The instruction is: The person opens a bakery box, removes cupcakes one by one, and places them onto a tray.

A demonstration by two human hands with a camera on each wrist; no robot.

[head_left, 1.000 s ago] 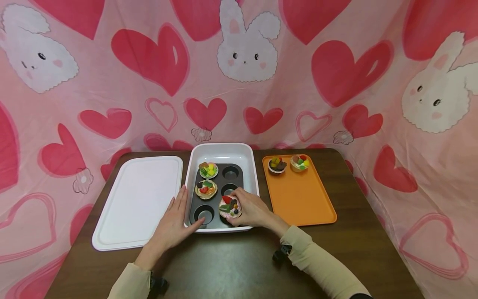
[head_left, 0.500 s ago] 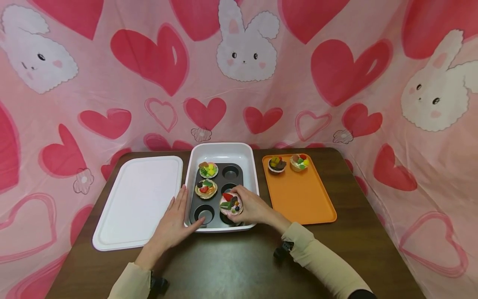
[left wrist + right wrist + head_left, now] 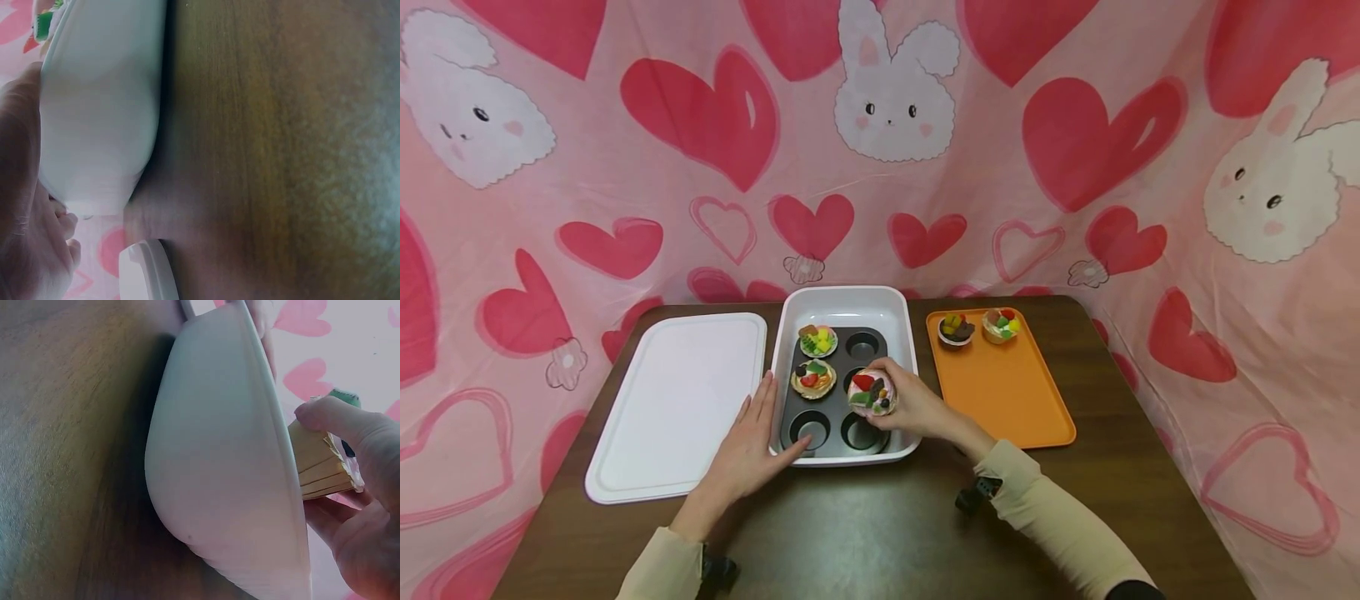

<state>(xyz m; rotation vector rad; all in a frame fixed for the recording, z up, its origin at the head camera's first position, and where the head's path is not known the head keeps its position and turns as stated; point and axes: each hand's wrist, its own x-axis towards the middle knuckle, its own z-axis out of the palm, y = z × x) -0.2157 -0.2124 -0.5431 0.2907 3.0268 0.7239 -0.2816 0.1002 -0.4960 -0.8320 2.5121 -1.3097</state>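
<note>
My right hand (image 3: 913,404) grips a cupcake (image 3: 871,393) topped with pink cream, a strawberry and green leaves, raised over the front right of the dark muffin tin (image 3: 835,408). In the right wrist view the thumb and fingers hold the cupcake's pleated tan side (image 3: 319,464), partly behind the basin wall. My left hand (image 3: 748,446) lies with fingers straight along the left rim of the white basin (image 3: 801,462), its thumb reaching over the front left cup. Two other cupcakes, one with green and yellow fruit (image 3: 818,341) and one with a strawberry (image 3: 813,380), sit in the tin's left cups.
A white tray or lid (image 3: 681,400) lies on the dark table (image 3: 850,533) at the left. On the right, an orange tray (image 3: 1007,400) carries a chocolate-topped cupcake (image 3: 956,331) and a fruit-topped one (image 3: 1002,326) at its back end. A pink heart-patterned cloth hangs behind.
My right hand has lifted the pink-cream cupcake up and slightly to the right, uncovering the front right cup of the tin. The left hand has stayed in place.
</note>
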